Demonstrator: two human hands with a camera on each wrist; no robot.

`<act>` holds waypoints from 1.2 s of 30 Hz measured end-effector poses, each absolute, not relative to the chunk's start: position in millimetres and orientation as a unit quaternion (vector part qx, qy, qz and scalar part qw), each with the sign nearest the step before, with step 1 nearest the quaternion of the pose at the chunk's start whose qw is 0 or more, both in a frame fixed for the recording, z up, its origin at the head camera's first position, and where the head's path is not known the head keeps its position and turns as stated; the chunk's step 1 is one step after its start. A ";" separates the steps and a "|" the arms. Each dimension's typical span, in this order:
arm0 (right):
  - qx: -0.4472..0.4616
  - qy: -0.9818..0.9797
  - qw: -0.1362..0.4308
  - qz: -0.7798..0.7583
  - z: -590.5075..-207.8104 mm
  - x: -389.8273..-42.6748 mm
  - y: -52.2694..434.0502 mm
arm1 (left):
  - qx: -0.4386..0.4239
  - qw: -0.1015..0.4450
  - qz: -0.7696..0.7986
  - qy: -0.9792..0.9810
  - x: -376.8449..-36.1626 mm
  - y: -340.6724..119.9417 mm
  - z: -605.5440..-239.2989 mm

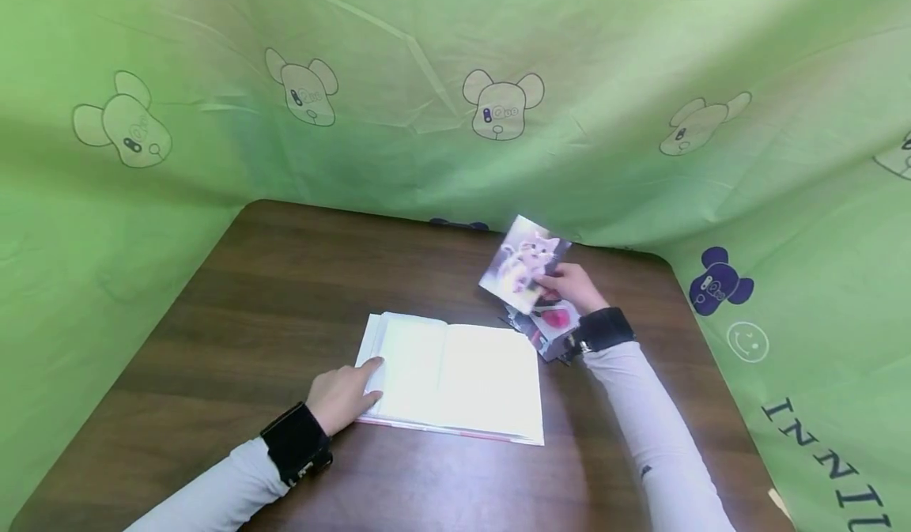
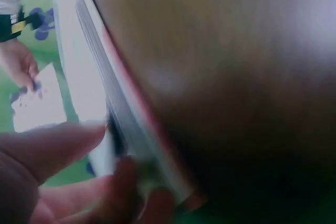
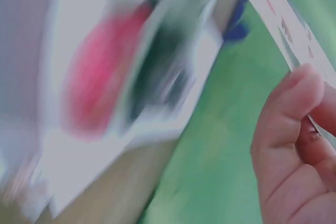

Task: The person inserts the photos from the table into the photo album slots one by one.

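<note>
An open book (image 1: 491, 378) with blank white pages lies on the table. My left hand (image 1: 342, 396) holds its left edge, thumb and one finger on the page margin; the other fingers are partly hidden. In the left wrist view, the book's page edges (image 2: 107, 72) and reddish cover border run past the fingertips. My right hand (image 1: 575, 285) pinches a picture card (image 1: 523, 263) of a white kitten between thumb and fingers, raised beyond the book's far right corner. Below it lie several picture cards (image 1: 558, 318), the top one with a red shape, blurred in the right wrist view.
The brown wooden table (image 1: 270, 279) has rounded far corners. A green curtain (image 1: 398, 58) printed with bear heads hangs along its back and right side. The loose cards lie close against the book's right edge, partly under my right wrist.
</note>
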State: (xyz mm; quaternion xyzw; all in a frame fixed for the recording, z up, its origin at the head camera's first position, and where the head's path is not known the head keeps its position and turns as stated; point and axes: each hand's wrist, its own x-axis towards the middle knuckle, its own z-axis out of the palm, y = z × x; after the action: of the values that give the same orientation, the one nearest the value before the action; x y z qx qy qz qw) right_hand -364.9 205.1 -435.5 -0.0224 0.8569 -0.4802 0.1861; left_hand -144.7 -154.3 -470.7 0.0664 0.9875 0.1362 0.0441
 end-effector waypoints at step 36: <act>-0.007 0.708 0.321 -0.629 -486.2 -350.8 37.9 | 0.216 0.070 0.113 0.967 -171.1 -114.2 -483.8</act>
State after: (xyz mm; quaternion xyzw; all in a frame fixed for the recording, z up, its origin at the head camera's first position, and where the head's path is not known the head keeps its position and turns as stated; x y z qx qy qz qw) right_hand -350.8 37.9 -486.2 -0.0070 0.7083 -0.6287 0.3209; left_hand -171.1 -114.2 -483.8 0.2158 0.9674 0.1129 0.0702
